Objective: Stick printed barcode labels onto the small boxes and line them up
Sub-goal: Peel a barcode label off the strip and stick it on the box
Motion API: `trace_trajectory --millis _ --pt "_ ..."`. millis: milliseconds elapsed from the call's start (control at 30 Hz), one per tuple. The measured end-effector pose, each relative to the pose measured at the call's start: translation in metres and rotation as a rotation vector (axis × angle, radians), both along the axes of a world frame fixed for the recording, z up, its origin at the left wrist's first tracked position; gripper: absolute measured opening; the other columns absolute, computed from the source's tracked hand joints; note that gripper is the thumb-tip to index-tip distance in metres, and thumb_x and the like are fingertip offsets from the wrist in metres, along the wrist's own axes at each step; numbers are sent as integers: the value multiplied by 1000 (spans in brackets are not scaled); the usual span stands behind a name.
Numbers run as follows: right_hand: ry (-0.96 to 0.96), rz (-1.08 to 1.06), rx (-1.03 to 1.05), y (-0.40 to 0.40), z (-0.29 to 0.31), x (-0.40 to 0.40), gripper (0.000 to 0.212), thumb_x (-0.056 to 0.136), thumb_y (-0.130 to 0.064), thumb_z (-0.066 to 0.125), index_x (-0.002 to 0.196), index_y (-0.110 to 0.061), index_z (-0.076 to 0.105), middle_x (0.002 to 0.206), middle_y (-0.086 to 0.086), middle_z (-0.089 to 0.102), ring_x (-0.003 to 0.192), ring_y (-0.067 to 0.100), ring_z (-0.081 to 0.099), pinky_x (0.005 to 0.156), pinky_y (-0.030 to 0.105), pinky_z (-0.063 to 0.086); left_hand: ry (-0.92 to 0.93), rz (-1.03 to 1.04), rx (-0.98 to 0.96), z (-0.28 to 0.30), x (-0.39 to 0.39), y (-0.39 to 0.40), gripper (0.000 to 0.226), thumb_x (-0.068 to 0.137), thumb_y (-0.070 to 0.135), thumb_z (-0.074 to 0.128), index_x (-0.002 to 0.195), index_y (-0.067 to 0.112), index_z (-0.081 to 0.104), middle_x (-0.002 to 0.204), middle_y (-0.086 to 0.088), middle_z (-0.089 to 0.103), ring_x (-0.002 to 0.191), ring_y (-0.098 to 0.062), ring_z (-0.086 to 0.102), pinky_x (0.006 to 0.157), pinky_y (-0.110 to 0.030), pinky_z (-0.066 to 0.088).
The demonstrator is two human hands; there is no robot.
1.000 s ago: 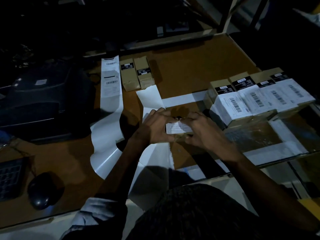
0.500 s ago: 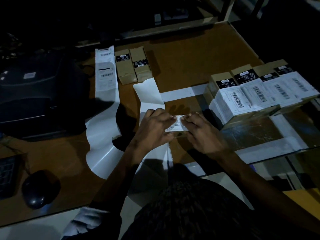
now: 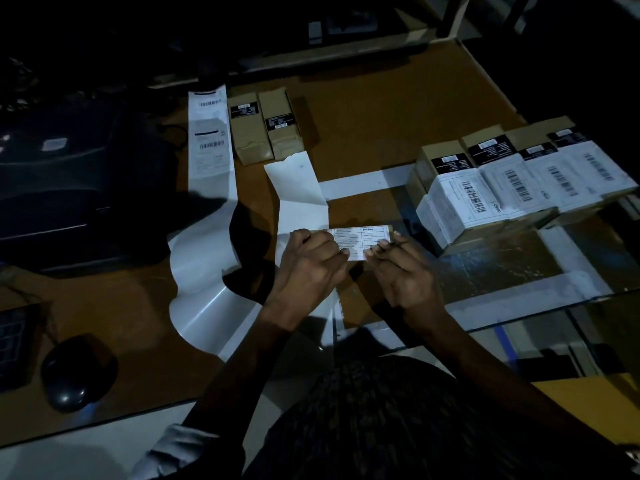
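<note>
Label going onto box, mid-desk, both hands on it.

Left hand [image 3: 311,251] clamped over one end of small box [image 3: 360,241], right hand [image 3: 398,268] pinching the other end, fingertips [image 3: 370,251] pressing printed label [image 3: 356,239] flat. Done so far, by the look of it: 4 labelled boxes [image 3: 519,181] lined up at right. Left to do: 2 plain boxes [image 3: 263,126] at rear, beside printed label strip [image 3: 209,133] with at least 2 labels unpeeled. Roughly past halfway. Spent backing paper [image 3: 298,188] lying just behind the hands.
</note>
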State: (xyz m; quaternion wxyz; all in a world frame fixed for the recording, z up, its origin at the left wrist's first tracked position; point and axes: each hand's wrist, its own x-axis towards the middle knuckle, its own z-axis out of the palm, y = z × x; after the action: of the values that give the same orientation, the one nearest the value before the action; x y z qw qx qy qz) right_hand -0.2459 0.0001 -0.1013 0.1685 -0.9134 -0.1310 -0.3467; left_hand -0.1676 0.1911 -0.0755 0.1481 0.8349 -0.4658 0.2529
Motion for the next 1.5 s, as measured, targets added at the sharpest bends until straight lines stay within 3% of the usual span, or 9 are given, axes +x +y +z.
trace_trajectory --millis 100,233,400,533,600,700,1067,1300,1500 --pt "-19 -32 -8 -3 -8 0 26 102 -8 53 105 3 76 103 18 75 99 32 71 105 52 48 -27 16 -4 -2 -4 2 7 86 19 72 83 12 73 89 -4 70 99 -19 55 84 -34 37" --pt "4 -56 28 -5 -4 -1 18 90 0 69 106 -1 76 107 15 74 106 33 67 104 53 47 137 36 -60 7 4 5 31 75 42 83 84 14 73 92 -2 71 99 -20 57 81 -34 37" --pt "216 -197 33 -8 17 -7 57 68 4 78 122 -11 70 129 8 64 125 37 46 97 53 46 528 276 68 24 18 12 89 63 54 88 135 21 49 135 -3 58 125 -24 51 102 -36 36" --pt "604 -335 -11 12 40 -10 89 66 -35 72 150 -27 42 163 8 16 145 39 10 109 70 22 762 333 46 25 15 10 102 71 48 86 149 30 23 142 -3 53 126 -26 53 104 -34 41" --pt "769 -373 0 28 42 -8 83 82 -57 49 158 -40 17 167 4 -15 149 38 -11 112 72 8 824 352 -17 23 12 8 101 71 46 86 148 31 22 140 -6 54 124 -28 55 99 -35 46" --pt "770 -379 -31 49 43 -2 65 96 -72 20 156 -51 5 163 -2 -32 150 35 -21 114 69 3 787 363 -51 21 7 5 95 75 31 82 148 28 21 133 -10 58 119 -32 57 97 -39 45" --pt "679 -651 -14 19 35 11 60 98 -69 24 155 -52 12 167 13 -13 148 48 7 111 73 14 868 428 -171 15 5 2 98 70 48 87 143 28 24 136 -6 55 118 -25 58 95 -37 54" --pt "756 -456 -45 70 39 10 58 97 -71 20 151 -60 2 163 3 -32 151 38 -14 114 69 6 839 400 -139 14 4 2 86 77 40 82 143 23 28 136 -10 56 124 -30 54 107 -39 39" --pt "734 -708 -1 19 44 12 59 95 -70 5 152 -57 4 166 12 -20 151 45 -3 115 72 8 887 410 -165 12 6 3 95 70 49 87 141 28 27 137 -6 53 121 -24 55 88 -22 38"
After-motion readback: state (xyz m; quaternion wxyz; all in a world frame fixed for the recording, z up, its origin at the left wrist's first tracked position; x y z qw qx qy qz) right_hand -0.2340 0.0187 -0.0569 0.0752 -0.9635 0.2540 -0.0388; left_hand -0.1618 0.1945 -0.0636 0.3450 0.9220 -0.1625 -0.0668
